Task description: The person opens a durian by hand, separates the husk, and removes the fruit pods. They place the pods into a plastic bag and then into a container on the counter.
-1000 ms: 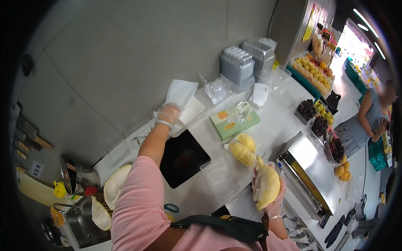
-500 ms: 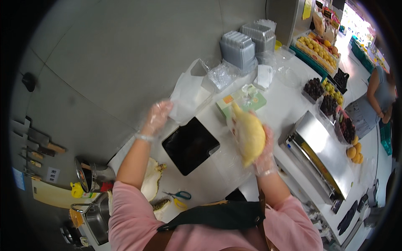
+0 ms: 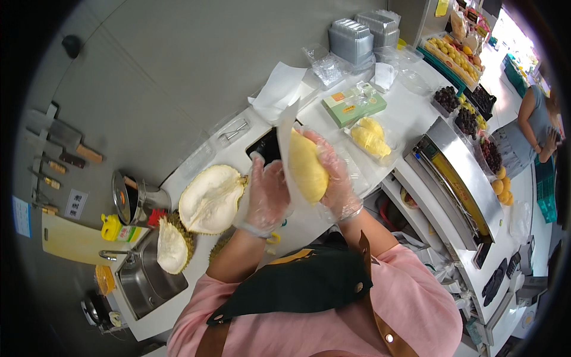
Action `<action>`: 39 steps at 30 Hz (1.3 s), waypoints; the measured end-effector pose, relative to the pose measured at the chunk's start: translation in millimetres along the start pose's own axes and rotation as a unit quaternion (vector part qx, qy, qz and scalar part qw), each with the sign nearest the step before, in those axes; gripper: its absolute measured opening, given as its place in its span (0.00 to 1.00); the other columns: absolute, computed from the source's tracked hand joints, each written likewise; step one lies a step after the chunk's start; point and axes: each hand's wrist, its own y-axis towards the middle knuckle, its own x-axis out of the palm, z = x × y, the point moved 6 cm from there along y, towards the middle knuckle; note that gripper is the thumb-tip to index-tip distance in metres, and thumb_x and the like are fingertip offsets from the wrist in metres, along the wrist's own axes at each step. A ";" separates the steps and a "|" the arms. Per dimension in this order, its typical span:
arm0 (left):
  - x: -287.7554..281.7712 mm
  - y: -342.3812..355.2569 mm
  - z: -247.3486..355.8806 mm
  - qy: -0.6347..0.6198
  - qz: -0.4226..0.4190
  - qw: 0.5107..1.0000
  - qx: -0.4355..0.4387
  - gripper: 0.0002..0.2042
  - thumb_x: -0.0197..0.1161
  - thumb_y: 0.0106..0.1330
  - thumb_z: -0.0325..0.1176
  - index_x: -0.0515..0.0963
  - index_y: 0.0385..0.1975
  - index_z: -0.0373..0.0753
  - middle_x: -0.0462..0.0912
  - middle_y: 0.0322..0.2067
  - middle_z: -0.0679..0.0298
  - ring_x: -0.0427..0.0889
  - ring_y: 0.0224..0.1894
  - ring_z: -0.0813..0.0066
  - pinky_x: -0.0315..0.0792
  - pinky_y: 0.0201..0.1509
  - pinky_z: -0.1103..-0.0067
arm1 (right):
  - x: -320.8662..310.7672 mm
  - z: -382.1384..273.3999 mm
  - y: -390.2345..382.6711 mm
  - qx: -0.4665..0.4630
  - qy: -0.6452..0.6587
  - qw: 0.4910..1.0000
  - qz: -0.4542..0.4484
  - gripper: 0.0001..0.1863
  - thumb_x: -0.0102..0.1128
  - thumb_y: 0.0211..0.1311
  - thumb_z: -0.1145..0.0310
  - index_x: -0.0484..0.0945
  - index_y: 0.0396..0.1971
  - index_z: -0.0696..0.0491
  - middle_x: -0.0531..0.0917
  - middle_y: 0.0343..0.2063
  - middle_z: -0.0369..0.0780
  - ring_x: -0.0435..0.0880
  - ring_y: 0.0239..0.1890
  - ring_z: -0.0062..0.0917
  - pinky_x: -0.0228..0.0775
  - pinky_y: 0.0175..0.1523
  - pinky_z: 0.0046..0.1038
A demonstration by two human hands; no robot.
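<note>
While the dark green apron [image 3: 291, 282] fills the nearest part of the view, both bare-armed hands, in clear plastic gloves [image 3: 353, 207], are raised just beyond it over the tabletop [image 3: 413, 113]. The right hand [image 3: 336, 175] is curled around a yellow durian pod [image 3: 309, 171], which hangs in the air with its left side against an upright white paper sheet [image 3: 287, 143]. The left hand [image 3: 266, 190] is just beside the sheet, fingers raised; whether it pinches the paper cannot be told.

Smooth flesh in slick film may well slide: too light a right grip could drop the pod, while too hard a squeeze could split it. If the sheet buckles or sticks to the moist surface, it could crease or tear.

To the left lies an opened durian husk [image 3: 211, 199]. Past the hands, partly hidden, is a black square plate [image 3: 267, 143]; farther right, more durian flesh [image 3: 370, 137] sits near a green tissue box [image 3: 354, 105]. Stacked clear containers [image 3: 351, 43] stand farther back.
</note>
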 end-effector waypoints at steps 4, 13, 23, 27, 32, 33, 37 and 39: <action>31.4 -15.3 -2.7 0.164 0.149 0.975 0.032 0.38 0.34 0.72 0.66 0.61 0.67 0.39 0.73 0.57 0.61 0.74 0.58 0.69 0.68 0.64 0.74 | 11.0 22.2 -8.6 -0.044 -0.232 0.972 -0.022 0.34 0.67 0.58 0.61 0.67 0.64 0.56 0.69 0.64 0.41 0.71 0.63 0.32 0.60 0.68 0.33; 11.8 -35.1 -0.7 0.005 0.020 0.994 0.108 0.35 0.40 0.73 0.62 0.57 0.70 0.41 0.69 0.62 0.58 0.71 0.63 0.64 0.66 0.68 0.68 | 96.2 0.5 -19.8 -0.142 -0.719 0.674 -0.092 0.29 0.63 0.57 0.59 0.73 0.58 0.56 0.69 0.63 0.54 0.73 0.60 0.47 0.67 0.62 0.38; -9.6 -6.4 -22.2 -0.085 0.019 0.996 0.035 0.33 0.42 0.72 0.62 0.63 0.67 0.44 0.70 0.62 0.58 0.71 0.62 0.61 0.63 0.69 0.63 | 63.4 -38.1 -43.8 -0.200 -0.804 0.544 -0.130 0.29 0.51 0.64 0.43 0.76 0.60 0.40 0.60 0.71 0.47 0.61 0.70 0.50 0.51 0.67 0.59; -10.1 8.7 -29.0 -0.019 0.045 0.998 0.051 0.32 0.41 0.73 0.61 0.64 0.66 0.44 0.74 0.59 0.58 0.77 0.56 0.62 0.70 0.63 0.66 | 53.2 -34.2 -65.3 -0.189 -0.843 0.500 -0.067 0.30 0.54 0.60 0.39 0.79 0.58 0.38 0.61 0.70 0.48 0.55 0.72 0.53 0.37 0.66 0.68; 15.0 26.2 -39.7 0.024 0.062 0.998 0.022 0.30 0.41 0.74 0.59 0.65 0.65 0.44 0.76 0.57 0.59 0.78 0.55 0.64 0.72 0.62 0.67 | 25.9 -55.4 -64.2 -0.191 -0.784 0.589 -0.040 0.28 0.52 0.64 0.43 0.79 0.56 0.45 0.62 0.69 0.50 0.58 0.70 0.53 0.36 0.71 0.57; 8.2 33.2 -44.4 0.032 0.054 0.998 0.002 0.30 0.41 0.74 0.59 0.65 0.65 0.44 0.76 0.57 0.59 0.78 0.56 0.64 0.72 0.62 0.67 | 19.9 -62.9 -61.6 -0.187 -0.751 0.633 -0.033 0.28 0.51 0.66 0.44 0.80 0.56 0.47 0.62 0.69 0.50 0.59 0.70 0.53 0.36 0.72 0.55; 32.9 52.5 -64.6 0.033 0.104 0.989 -0.104 0.27 0.38 0.76 0.56 0.66 0.64 0.44 0.76 0.56 0.63 0.77 0.56 0.70 0.72 0.62 0.72 | 9.7 -95.1 -49.5 -0.179 -0.716 0.675 0.022 0.31 0.41 0.71 0.43 0.79 0.55 0.54 0.66 0.67 0.51 0.62 0.69 0.48 0.50 0.70 0.42; 38.1 65.3 -75.1 0.015 0.074 0.989 -0.124 0.28 0.39 0.75 0.57 0.66 0.64 0.44 0.77 0.55 0.63 0.78 0.55 0.69 0.72 0.61 0.72 | 10.3 -106.9 -46.5 -0.170 -0.764 0.621 0.038 0.29 0.42 0.70 0.43 0.81 0.53 0.50 0.65 0.66 0.52 0.61 0.69 0.50 0.50 0.71 0.44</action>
